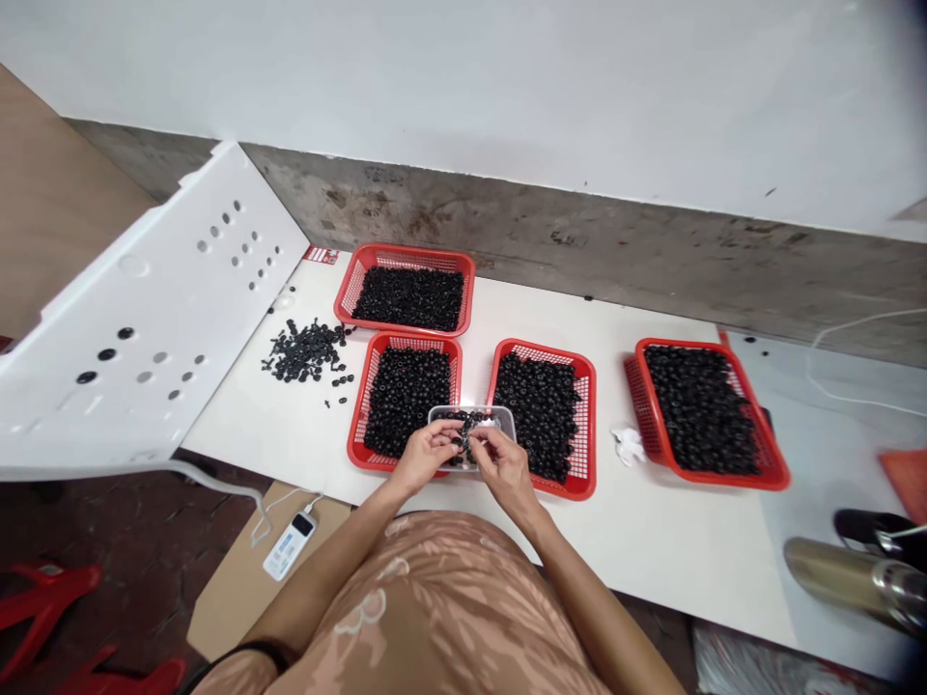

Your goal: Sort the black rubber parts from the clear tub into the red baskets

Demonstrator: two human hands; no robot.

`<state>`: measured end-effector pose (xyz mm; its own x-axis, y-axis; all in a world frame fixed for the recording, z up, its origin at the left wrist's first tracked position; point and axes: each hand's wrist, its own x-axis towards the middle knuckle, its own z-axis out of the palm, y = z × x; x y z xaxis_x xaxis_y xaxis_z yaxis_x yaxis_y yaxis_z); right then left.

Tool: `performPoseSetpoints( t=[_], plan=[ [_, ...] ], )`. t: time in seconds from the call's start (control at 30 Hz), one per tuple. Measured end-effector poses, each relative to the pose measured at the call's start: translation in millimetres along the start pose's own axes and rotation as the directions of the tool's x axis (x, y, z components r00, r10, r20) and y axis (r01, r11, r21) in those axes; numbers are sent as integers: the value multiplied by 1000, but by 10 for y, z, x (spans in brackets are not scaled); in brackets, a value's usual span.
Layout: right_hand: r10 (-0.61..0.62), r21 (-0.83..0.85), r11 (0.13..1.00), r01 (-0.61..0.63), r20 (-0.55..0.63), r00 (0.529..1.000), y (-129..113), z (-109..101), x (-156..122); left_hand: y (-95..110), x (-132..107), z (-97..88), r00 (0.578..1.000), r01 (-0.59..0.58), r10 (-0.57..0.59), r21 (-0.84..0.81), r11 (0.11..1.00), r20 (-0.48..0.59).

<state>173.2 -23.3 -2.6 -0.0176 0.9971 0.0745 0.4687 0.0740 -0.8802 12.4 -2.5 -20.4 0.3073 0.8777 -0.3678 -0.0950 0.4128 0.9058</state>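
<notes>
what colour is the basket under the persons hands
The basket is bright red with mesh sides, shown best in the head view.

Tiny black parts [469, 431], shapes indistinct

A plain workshop: a stained concrete wall [579, 241] runs across the upper frame behind a white table [652, 550], which carries red baskets [406, 288] heaped with small black plastic parts [409, 299].

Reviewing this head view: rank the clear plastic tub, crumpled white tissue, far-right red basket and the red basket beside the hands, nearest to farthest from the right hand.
From the right hand:
1. Clear plastic tub, under its fingers.
2. Red basket, just to its right.
3. Crumpled white tissue, farther right.
4. Far-right red basket, beyond the tissue.
</notes>
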Motion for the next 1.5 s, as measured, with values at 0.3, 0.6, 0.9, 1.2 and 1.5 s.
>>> performPoseSetpoints(
  t=[0.3,0.6,0.9,1.2,1.5],
  plan=[
    [-244,-303,902,308,231,942,77,18,-1,93,-28,15,992,-115,122,249,962,-16],
    [-105,-255,953,166,238,966,197,-57,-9,183,-33,-94,999,-41,42,47,998,-24],
    [330,-639,763,-97,257,908,573,-23,136,220,-75,-202,996,-80,76,-95,992,-50],
    [456,-754,640,-151,213,864,628,302,293,145,-143,-164,997,18,-34,-222,975,-67],
    [416,-728,681,-79,296,860,609,376,324,88,-137,-148,992,111,-127,-334,936,-24]
  ],
)
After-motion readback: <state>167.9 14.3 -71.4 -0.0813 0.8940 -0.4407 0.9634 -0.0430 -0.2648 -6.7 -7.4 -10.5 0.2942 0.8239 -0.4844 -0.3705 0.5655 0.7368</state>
